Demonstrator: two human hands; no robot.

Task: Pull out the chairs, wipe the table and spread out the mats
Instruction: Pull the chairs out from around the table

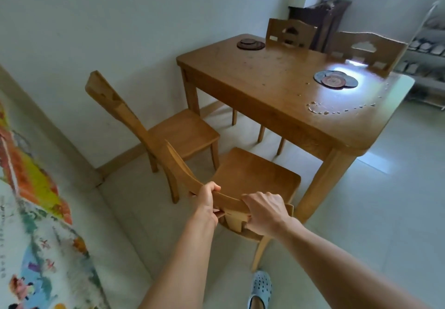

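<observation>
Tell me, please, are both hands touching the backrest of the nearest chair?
Touching. The head view shows the left hand and right hand both curled over the top rail of the nearest chair.

Glossy varnished wood: counter point(277, 84), chairs point(255, 171). Smooth, shiny tiled floor point(385, 212). Matt painted wall point(120, 19). Perforated plastic shoe point(261, 287).

The single head view looked forward and down, close above both hands point(243, 210); the table point(277, 106) stood beyond them, floor point(361, 212) to their right.
</observation>
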